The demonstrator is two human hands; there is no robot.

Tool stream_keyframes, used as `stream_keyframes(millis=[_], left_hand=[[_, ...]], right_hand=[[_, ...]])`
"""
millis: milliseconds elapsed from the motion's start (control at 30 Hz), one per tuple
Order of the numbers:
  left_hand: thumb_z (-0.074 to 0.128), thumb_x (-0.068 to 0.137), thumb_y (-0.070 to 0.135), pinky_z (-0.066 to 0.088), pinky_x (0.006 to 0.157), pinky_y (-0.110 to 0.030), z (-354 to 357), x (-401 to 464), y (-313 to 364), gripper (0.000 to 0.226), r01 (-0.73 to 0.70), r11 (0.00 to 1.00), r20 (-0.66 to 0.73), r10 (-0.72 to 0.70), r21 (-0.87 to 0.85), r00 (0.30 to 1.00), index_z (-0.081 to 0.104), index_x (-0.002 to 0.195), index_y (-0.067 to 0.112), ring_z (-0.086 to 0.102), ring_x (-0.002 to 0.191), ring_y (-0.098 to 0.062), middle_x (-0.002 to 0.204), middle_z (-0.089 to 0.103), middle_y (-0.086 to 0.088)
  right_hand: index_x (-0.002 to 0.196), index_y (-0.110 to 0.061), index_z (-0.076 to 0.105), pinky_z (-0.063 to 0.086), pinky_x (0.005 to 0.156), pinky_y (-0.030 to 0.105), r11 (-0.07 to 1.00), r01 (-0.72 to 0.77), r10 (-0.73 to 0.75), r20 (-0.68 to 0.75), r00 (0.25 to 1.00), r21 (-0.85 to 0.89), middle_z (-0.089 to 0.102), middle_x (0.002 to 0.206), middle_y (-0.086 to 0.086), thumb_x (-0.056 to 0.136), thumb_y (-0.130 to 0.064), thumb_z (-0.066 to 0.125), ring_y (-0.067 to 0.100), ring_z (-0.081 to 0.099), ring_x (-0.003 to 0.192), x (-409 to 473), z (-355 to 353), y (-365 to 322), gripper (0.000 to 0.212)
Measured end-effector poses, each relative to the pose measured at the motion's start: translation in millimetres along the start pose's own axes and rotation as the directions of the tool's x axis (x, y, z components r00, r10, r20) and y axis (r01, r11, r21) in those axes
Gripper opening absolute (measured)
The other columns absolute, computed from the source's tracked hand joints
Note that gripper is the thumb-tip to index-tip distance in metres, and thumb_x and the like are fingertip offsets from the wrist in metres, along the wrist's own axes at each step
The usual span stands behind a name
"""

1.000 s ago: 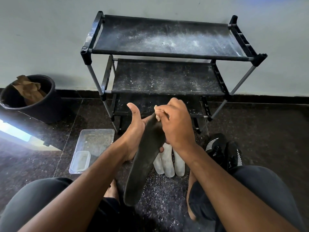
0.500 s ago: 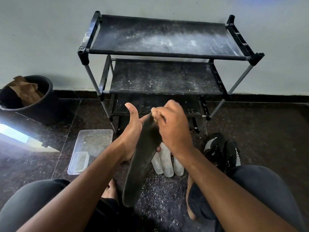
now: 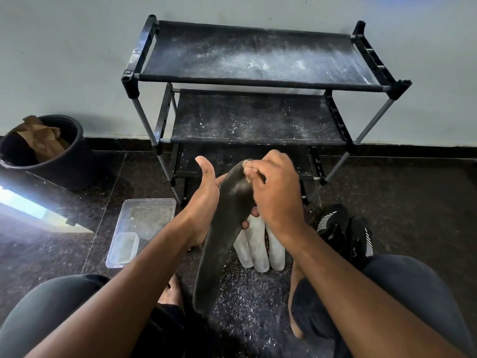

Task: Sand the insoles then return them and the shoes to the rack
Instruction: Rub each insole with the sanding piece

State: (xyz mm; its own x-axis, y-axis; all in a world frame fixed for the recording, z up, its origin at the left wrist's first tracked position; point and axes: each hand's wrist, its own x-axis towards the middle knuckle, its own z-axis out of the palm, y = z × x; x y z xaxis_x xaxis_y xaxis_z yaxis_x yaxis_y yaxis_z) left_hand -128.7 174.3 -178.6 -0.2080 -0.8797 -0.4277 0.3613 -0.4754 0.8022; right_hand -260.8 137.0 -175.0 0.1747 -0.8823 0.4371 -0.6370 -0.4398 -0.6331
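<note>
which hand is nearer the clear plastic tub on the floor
Left. The left hand holds the dark insole just right of the tub; the right hand is farther right.

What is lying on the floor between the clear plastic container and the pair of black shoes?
In the head view, three pale insoles lie side by side between the clear container and the black shoes, partly hidden behind the dark insole held up by both hands.

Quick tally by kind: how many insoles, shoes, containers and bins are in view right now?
Insoles: 4, namely 1 dark grey foam insole in hand and 3 pale whitish insoles on the floor
Black sneakers with white stripes: 2
Clear plastic containers: 2, small inside large
Black round bin: 1
Total: 9
</note>
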Motion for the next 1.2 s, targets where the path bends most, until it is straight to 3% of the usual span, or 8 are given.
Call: stream_keyframes(millis=[133,200,333,467,633,833,1000,1200], left_hand=[[0.005,0.085,0.09,0.059,0.069,-0.04,-6,2,2,0.103,0.024,0.999,-0.146,-0.02,0.027,0.989,0.073,0.121,0.021,0.072,0.09,-0.031,0.099,0.073,-0.018],[0.005,0.085,0.09,0.056,0.071,-0.042,-3,1,3,0.105,0.018,1.0,-0.107,-0.02,-0.02,0.994,0.072,0.122,0.018,0.067,0.082,-0.034,0.098,0.068,-0.023],[0.001,0.084,0.09,0.052,0.066,-0.039,0,-1,3,0.111,-0.005,1.0,-0.011,0.005,-0.005,1.0,0.068,0.13,0.015,0.062,0.067,-0.031,0.09,0.07,-0.024],[0.003,0.083,0.09,0.05,0.066,-0.039,-1,-1,2,0.11,-0.014,1.0,0.014,0.014,-0.028,1.0,0.072,0.121,0.013,0.062,0.072,-0.03,0.091,0.069,-0.021],[0.001,0.081,0.092,0.049,0.067,-0.038,-3,0,2,0.117,-0.01,1.0,0.036,0.01,0.002,0.999,0.065,0.133,0.008,0.06,0.075,-0.032,0.093,0.07,-0.022],[0.001,0.082,0.091,0.049,0.066,-0.039,-1,-1,2,0.115,-0.004,1.0,0.048,0.004,0.014,0.999,0.068,0.132,0.011,0.061,0.075,-0.031,0.098,0.073,-0.02],[0.004,0.083,0.091,0.05,0.068,-0.039,-2,-1,4,0.112,0.008,0.999,0.018,-0.007,-0.047,1.0,0.071,0.124,0.011,0.062,0.074,-0.032,0.097,0.071,-0.023],[0.001,0.081,0.092,0.05,0.07,-0.04,-2,-1,3,0.116,0.012,1.0,0.043,-0.013,0.017,0.999,0.068,0.13,0.012,0.06,0.073,-0.033,0.097,0.073,-0.02]], right_hand=[[0.095,-0.008,0.076,0.043,0.074,0.014,0.982,0.186,-0.186,0.074,0.98,0.007,0.05,0.085,-0.008,0.09,-0.008,0.07,0.002,0.044,0.087,-17,11,-14,0.009],[0.092,-0.011,0.077,0.044,0.071,0.018,0.994,0.108,-0.109,0.043,0.993,0.007,0.053,0.083,-0.007,0.09,-0.012,0.071,0.009,0.048,0.086,-8,9,-7,0.006],[0.079,-0.014,0.075,0.036,0.071,0.005,0.997,-0.072,0.073,-0.035,0.997,0.028,0.053,0.079,-0.006,0.088,-0.011,0.073,0.013,0.051,0.085,6,1,6,0.011],[0.092,-0.012,0.076,0.041,0.069,0.011,1.0,0.007,-0.007,0.027,1.0,0.001,0.052,0.082,-0.004,0.09,-0.01,0.071,0.01,0.048,0.084,-2,5,5,0.005],[0.09,-0.009,0.076,0.035,0.073,0.002,0.999,-0.01,0.01,-0.02,1.0,-0.039,0.053,0.083,-0.001,0.091,-0.008,0.07,0.0,0.039,0.083,4,2,10,0.006],[0.084,-0.013,0.078,0.035,0.074,0.002,0.996,-0.088,0.087,-0.063,0.994,-0.012,0.056,0.079,-0.004,0.088,-0.011,0.074,0.007,0.046,0.085,8,-3,13,0.006],[0.085,-0.011,0.077,0.036,0.07,0.003,1.0,-0.005,0.005,-0.002,1.0,0.002,0.055,0.078,-0.001,0.088,-0.008,0.074,0.002,0.042,0.08,0,1,3,0.005],[0.085,-0.012,0.078,0.036,0.073,0.004,0.996,-0.086,0.084,-0.077,0.994,-0.022,0.057,0.079,-0.003,0.088,-0.012,0.074,0.011,0.048,0.085,8,-3,11,0.005]])
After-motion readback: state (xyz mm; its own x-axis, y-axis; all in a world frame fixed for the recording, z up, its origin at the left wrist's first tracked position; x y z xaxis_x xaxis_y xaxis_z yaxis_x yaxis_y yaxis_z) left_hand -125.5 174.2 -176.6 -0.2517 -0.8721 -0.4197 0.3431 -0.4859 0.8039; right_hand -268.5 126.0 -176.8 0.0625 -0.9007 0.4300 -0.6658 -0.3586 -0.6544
